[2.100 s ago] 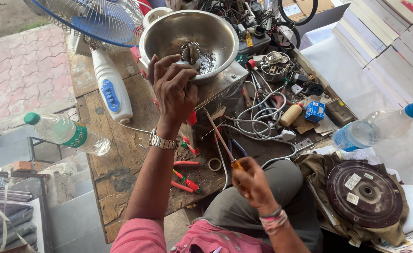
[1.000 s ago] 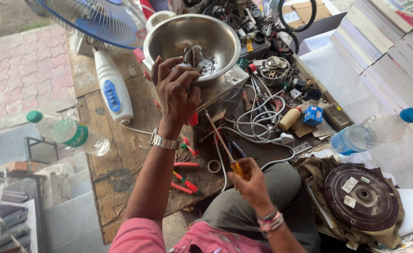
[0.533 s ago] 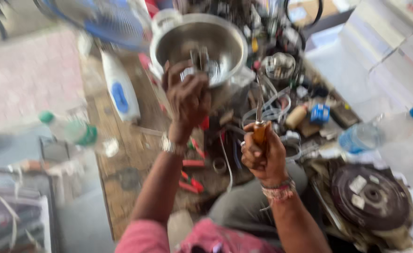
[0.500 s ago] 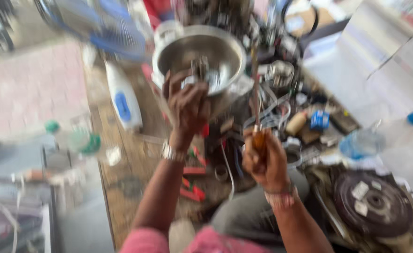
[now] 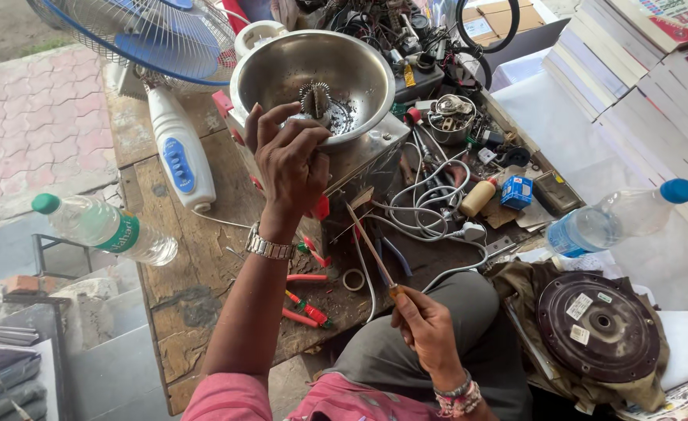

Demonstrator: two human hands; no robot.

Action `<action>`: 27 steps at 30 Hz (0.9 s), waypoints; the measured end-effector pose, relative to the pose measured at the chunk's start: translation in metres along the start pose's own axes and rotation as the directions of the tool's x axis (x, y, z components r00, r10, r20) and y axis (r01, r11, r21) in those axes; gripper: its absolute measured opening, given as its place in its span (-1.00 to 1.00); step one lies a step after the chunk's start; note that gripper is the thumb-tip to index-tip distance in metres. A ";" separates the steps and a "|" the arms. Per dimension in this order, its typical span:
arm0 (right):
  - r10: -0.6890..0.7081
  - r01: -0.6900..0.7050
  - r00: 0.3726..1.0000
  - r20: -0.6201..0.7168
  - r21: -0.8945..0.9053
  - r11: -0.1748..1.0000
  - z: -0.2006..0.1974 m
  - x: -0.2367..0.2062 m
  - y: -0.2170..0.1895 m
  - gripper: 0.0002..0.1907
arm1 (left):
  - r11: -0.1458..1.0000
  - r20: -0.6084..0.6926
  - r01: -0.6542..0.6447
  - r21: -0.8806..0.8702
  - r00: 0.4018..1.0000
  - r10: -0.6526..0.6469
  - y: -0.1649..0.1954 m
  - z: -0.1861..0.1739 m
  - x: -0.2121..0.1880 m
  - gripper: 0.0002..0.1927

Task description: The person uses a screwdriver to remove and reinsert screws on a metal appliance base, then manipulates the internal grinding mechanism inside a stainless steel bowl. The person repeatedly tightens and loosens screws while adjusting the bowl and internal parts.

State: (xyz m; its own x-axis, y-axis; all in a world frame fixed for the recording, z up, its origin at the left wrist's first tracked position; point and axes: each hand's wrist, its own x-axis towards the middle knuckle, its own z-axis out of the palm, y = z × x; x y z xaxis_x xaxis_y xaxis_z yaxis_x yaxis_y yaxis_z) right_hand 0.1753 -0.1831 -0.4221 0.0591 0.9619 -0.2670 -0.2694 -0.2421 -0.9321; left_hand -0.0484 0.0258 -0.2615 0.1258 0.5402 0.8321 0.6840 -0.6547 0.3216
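My left hand [image 5: 289,160] reaches over the near rim of a steel bowl [image 5: 277,74] set in a metal machine body [image 5: 363,156], fingers pinched on a small metal part beside the toothed hub [image 5: 315,97] at the bowl's centre. My right hand [image 5: 426,327] is low over my lap, shut on the orange handle of a long screwdriver [image 5: 371,249] whose thin shaft points up toward the machine. A metal watch sits on my left wrist, bangles on my right.
A wooden bench [image 5: 180,257] carries red-handled tools [image 5: 305,312], a tape roll [image 5: 353,279], white cables [image 5: 426,206], a blue box [image 5: 517,191] and a white fan base [image 5: 178,152]. Two water bottles [image 5: 102,228] [image 5: 620,214] lie left and right. A dark round disc [image 5: 597,323] rests on cloth.
My right hand had lifted the screwdriver toward the machine and has come back down over my lap. My left hand stays at the bowl's rim.
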 end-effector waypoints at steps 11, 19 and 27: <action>-0.005 0.004 1.000 0.026 0.066 0.998 0.010 0.001 0.000 -0.59 | 1.000 -0.006 0.003 0.014 1.000 -0.003 0.002 0.001 -0.004 -0.81; -0.024 0.023 1.000 0.014 0.043 0.999 0.017 0.000 -0.012 -0.60 | 1.000 -0.004 0.003 0.002 1.000 -0.003 0.002 0.000 -0.002 -0.80; -0.764 0.612 0.631 0.135 -0.691 0.383 0.025 -0.006 -0.022 -0.63 | 1.000 -0.010 0.012 0.012 1.000 -0.012 0.005 0.001 -0.003 -0.83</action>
State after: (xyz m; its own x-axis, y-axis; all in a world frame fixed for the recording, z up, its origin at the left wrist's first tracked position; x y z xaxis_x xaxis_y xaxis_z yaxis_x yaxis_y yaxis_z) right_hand 0.1567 -0.1799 -0.3938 0.1134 0.8088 0.5771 0.5975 0.4085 -0.6900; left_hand -0.0442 0.0216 -0.2629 0.1106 0.5431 0.8323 0.6940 -0.6417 0.3265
